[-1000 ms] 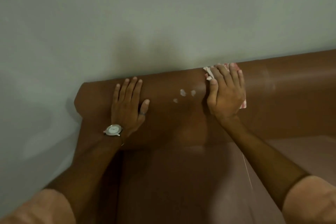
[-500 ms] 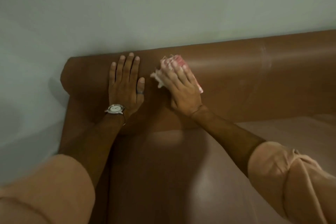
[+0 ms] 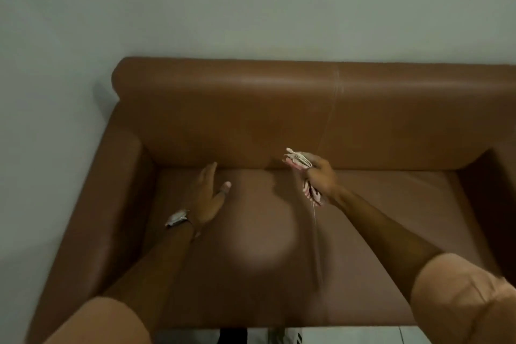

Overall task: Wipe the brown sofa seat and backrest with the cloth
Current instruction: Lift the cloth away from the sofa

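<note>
The brown sofa fills the view, with its backrest (image 3: 279, 109) against the wall and its seat (image 3: 377, 232) below. My right hand (image 3: 321, 176) is shut on a crumpled pink and white cloth (image 3: 297, 160) and hovers above the seat near the foot of the backrest. A loose thread hangs from the cloth. My left hand (image 3: 208, 195) is open with fingers together, thumb apart, raised over the left part of the seat. It wears a wristwatch (image 3: 176, 218).
The left armrest (image 3: 97, 204) and right armrest (image 3: 499, 190) bound the seat. A pale grey wall (image 3: 251, 3) stands behind the sofa. A strip of light floor (image 3: 349, 335) shows below the seat's front edge.
Both hands have left the top of the backrest and dropped toward the seat. The view has pulled back, so the whole sofa end shows. The cloth is now bunched in my right hand.
</note>
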